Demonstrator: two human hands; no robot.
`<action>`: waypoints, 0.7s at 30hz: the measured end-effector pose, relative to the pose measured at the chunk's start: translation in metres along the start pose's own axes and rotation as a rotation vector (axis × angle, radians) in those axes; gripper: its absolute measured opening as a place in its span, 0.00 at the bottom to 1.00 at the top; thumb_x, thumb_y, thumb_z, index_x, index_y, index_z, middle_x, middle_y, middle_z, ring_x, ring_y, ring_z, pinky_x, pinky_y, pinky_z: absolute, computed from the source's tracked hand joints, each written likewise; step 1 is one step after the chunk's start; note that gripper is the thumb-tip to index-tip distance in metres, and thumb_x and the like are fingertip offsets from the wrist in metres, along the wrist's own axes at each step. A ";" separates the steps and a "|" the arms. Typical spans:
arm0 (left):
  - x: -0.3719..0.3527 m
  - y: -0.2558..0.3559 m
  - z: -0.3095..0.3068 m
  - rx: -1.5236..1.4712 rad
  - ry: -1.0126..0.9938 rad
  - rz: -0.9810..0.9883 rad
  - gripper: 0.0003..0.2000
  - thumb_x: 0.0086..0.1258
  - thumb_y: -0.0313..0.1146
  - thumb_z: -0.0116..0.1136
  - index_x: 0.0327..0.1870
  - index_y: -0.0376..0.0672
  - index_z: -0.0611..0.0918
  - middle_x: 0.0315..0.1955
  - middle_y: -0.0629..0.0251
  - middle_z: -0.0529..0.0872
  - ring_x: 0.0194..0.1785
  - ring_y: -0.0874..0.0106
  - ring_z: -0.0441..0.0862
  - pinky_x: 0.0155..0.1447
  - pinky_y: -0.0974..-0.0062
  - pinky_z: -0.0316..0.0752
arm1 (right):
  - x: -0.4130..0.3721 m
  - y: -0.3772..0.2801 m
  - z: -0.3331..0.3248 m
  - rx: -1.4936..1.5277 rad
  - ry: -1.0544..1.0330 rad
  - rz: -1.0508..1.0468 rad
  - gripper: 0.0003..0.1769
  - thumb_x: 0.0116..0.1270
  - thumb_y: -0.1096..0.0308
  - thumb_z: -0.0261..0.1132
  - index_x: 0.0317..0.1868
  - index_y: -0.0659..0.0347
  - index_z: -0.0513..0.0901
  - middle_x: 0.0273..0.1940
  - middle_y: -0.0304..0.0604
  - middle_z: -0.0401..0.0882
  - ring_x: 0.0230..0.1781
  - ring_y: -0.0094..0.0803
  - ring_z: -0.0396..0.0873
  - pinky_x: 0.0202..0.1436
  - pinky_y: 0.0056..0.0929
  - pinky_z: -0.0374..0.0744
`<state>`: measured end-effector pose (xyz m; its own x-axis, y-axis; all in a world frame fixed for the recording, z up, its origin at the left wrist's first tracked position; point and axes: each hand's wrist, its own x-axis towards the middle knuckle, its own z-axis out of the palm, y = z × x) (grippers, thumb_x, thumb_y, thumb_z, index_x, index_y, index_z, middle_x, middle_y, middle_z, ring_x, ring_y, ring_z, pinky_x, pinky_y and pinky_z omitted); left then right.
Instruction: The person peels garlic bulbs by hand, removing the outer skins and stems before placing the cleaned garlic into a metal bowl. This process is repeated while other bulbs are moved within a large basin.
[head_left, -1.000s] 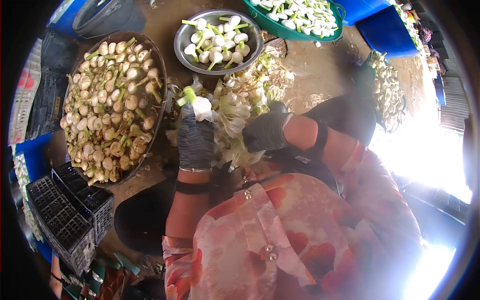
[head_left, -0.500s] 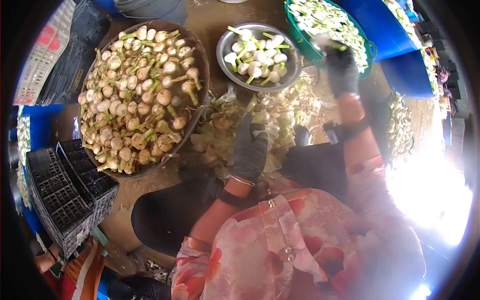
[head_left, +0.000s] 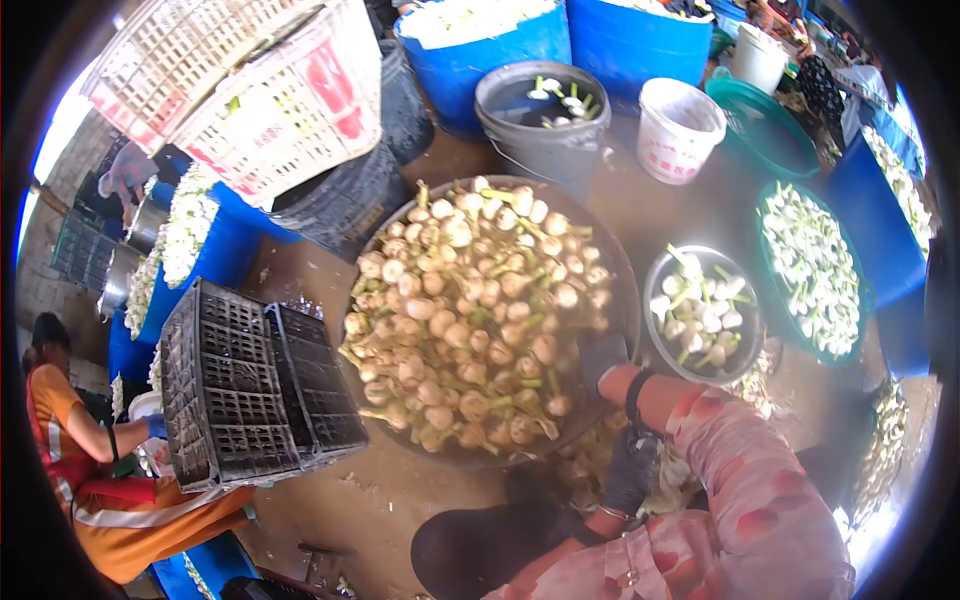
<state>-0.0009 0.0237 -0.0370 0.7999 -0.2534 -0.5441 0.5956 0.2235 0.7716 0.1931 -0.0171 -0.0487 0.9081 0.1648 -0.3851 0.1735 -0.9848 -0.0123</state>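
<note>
Right hand (head_left: 603, 355), dark-gloved, is hanging over the inner right edge of the big round tub (head_left: 622, 280). Blur and shadow are hiding its fingers; cannot tell how far they are spread or whether they have hold of anything. Left hand (head_left: 630, 472), also gloved, is resting low among the loose skins (head_left: 672, 482) below the tub's lower right rim. Fingers seem partly curled; cannot tell if anything is in them.

Unpeeled bulbs (head_left: 450, 320) are filling the tub, heaping toward its left and top edges. Metal bowl of peeled bulbs (head_left: 703, 312) is standing just beside the tub's right rim.

Risks, as judged: the right forearm is lying close to the bowl's lower left edge, so a careless sweep could be nudging or tipping it. Bulbs heaped near the tub's rim could be rolling out if knocked. Drifting skins could be sticking to clean bulbs.

Writing: white bucket (head_left: 665, 160) is carrying red characters, too small to read. Pale crate (head_left: 345, 60) is showing red marks, illegible. No brand readable.
</note>
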 end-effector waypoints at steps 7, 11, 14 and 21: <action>0.002 -0.018 -0.014 0.421 0.178 0.411 0.22 0.78 0.38 0.54 0.65 0.34 0.70 0.52 0.62 0.81 0.54 0.74 0.76 0.60 0.72 0.71 | -0.020 0.019 -0.009 0.092 -0.067 -0.007 0.14 0.62 0.63 0.65 0.49 0.52 0.85 0.45 0.51 0.86 0.47 0.45 0.86 0.45 0.46 0.81; 0.007 0.024 -0.023 0.001 0.151 0.441 0.20 0.80 0.40 0.50 0.66 0.39 0.72 0.53 0.57 0.81 0.60 0.69 0.76 0.65 0.71 0.69 | -0.098 0.054 -0.041 0.463 0.112 -0.066 0.16 0.64 0.65 0.63 0.51 0.56 0.84 0.45 0.54 0.85 0.48 0.51 0.83 0.52 0.47 0.79; 0.009 0.061 -0.025 -0.881 -0.589 0.173 0.17 0.81 0.47 0.46 0.59 0.45 0.77 0.49 0.66 0.83 0.51 0.71 0.80 0.56 0.72 0.77 | -0.162 0.083 0.009 0.582 0.519 -0.243 0.19 0.64 0.69 0.60 0.56 0.59 0.80 0.47 0.58 0.81 0.49 0.54 0.80 0.58 0.47 0.76; -0.029 0.038 0.007 -0.565 -0.405 -0.228 0.20 0.78 0.44 0.54 0.60 0.37 0.74 0.48 0.54 0.84 0.47 0.61 0.86 0.54 0.60 0.84 | -0.249 0.095 0.003 0.563 0.532 -0.164 0.22 0.59 0.73 0.64 0.56 0.57 0.80 0.46 0.53 0.83 0.48 0.52 0.81 0.55 0.44 0.78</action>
<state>-0.0019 0.0328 0.0102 0.6262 -0.6556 -0.4220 0.7791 0.5471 0.3061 -0.0173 -0.1518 0.0431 0.9726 0.1747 0.1533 0.2308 -0.8024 -0.5504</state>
